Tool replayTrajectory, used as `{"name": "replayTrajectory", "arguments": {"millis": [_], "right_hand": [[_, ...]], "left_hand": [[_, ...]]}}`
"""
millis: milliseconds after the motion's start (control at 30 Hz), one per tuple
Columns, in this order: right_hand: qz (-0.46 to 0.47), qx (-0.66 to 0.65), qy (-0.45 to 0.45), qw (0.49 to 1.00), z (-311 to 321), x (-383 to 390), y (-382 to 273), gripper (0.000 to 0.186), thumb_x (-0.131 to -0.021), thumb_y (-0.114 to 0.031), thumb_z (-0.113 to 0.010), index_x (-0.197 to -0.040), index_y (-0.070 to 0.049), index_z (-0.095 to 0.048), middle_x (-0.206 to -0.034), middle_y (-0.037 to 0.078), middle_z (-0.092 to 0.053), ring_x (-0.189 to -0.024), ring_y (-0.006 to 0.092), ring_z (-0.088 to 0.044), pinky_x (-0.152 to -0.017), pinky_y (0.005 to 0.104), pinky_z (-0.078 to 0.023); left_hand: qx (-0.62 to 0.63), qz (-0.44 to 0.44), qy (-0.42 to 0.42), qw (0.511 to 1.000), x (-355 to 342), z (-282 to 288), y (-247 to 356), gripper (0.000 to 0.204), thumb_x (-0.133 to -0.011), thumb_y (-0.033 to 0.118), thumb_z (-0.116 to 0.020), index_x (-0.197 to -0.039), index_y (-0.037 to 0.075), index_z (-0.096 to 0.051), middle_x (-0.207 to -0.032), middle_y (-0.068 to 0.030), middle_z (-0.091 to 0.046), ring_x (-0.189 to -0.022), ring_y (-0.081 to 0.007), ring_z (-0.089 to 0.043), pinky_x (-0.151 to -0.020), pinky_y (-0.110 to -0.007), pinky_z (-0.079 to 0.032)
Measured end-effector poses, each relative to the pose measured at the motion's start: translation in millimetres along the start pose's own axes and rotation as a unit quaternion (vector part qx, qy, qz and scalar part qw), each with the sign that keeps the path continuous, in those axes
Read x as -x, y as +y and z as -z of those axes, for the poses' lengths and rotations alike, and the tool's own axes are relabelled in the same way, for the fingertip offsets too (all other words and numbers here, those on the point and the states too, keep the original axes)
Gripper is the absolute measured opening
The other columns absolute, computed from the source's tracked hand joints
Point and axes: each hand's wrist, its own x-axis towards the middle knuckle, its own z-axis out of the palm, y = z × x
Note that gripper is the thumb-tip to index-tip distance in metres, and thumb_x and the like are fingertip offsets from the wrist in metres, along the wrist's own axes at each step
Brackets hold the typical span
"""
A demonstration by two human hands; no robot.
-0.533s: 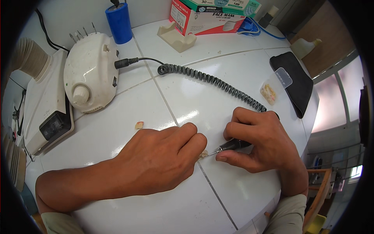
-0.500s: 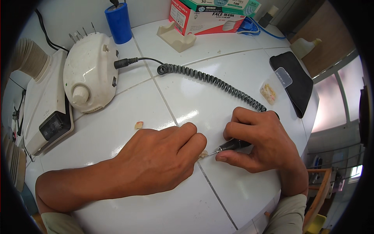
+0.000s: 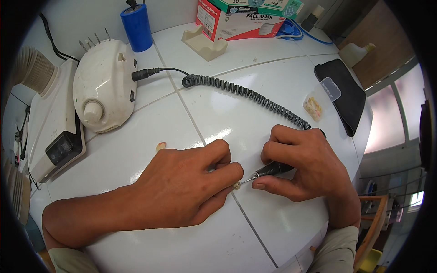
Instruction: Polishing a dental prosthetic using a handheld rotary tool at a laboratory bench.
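My left hand point(image 3: 195, 184) is closed in a pinch on a small, pale, tooth-like piece point(image 3: 236, 185), mostly hidden by the fingertips. Around the black grip of a rotary handpiece point(image 3: 273, 169) the fingers of my right hand point(image 3: 302, 164) are wrapped. Its thin metal bit points left and reaches the pale piece; whether they touch is too small to tell. From the handpiece a grey coiled cord point(image 3: 255, 96) runs to a white control unit point(image 3: 104, 86) with a knob and several upright bits on top. Beyond my left hand lies a small pink-and-cream piece point(image 3: 161, 146).
A clear open box point(image 3: 313, 108) with pale pieces sits at right beside a black pouch point(image 3: 343, 98). Farther back are a cream handpiece rest point(image 3: 205, 43), mask boxes point(image 3: 241, 22) and a blue cylinder point(image 3: 137, 28). A white machine with a hose point(image 3: 57, 123) stands left.
The fingers of my left hand have shifted and spread slightly, leaving more of the pale piece in sight. My right hand and the handpiece have stayed nearly still.
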Motion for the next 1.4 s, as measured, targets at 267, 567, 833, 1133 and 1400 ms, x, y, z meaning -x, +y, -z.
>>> {"name": "replayTrajectory", "arguments": {"millis": [267,567,833,1133,1400], "right_hand": [[-0.018,0.002,0.011,1.000,-2,0,0,0.044,-0.095,-0.049,-0.089,-0.091,-0.008,-0.072,-0.082,0.004,-0.059,-0.059,0.0230,-0.058,-0.052,0.0391,-0.043],[-0.053,-0.031,0.048,0.997,-6,-1,-3,0.043,-0.084,-0.038,-0.099,-0.089,-0.004,-0.073,-0.082,0.007,-0.060,-0.065,0.0239,-0.058,-0.058,0.0371,-0.045],[-0.030,-0.021,0.064,0.997,-7,0,-2,0.043,-0.095,-0.046,-0.090,-0.093,-0.006,-0.074,-0.083,0.006,-0.059,-0.059,0.0228,-0.058,-0.054,0.0383,-0.045],[-0.028,-0.027,0.065,0.997,-8,-1,-2,0.043,-0.095,-0.046,-0.091,-0.092,-0.007,-0.072,-0.082,0.005,-0.058,-0.059,0.0220,-0.057,-0.053,0.0387,-0.044],[-0.031,-0.028,0.066,0.997,-8,-1,-2,0.043,-0.095,-0.046,-0.091,-0.093,-0.007,-0.072,-0.082,0.005,-0.058,-0.060,0.0214,-0.057,-0.053,0.0385,-0.043]], "left_hand": [[-0.033,-0.011,0.043,0.998,-1,-11,1,0.026,-0.093,0.008,-0.083,-0.113,0.008,-0.066,-0.107,-0.0070,-0.061,-0.067,-0.0209,-0.063,-0.049,-0.037,-0.046],[0.014,0.065,0.026,0.997,0,-3,3,0.025,-0.099,0.005,-0.078,-0.119,0.004,-0.063,-0.107,-0.0111,-0.063,-0.074,-0.0252,-0.067,-0.057,-0.039,-0.052],[0.073,0.063,0.047,0.994,0,-3,3,0.039,-0.100,-0.004,-0.070,-0.138,0.001,-0.063,-0.110,-0.0138,-0.063,-0.081,-0.0280,-0.070,-0.064,-0.039,-0.055],[0.081,0.089,0.022,0.992,0,0,3,0.032,-0.097,-0.012,-0.064,-0.126,0.002,-0.063,-0.108,-0.0144,-0.062,-0.083,-0.0299,-0.067,-0.061,-0.042,-0.048],[0.092,0.071,0.057,0.992,1,-5,0,0.026,-0.099,-0.011,-0.068,-0.122,-0.001,-0.064,-0.109,-0.0156,-0.064,-0.085,-0.0327,-0.069,-0.064,-0.042,-0.052]]}}
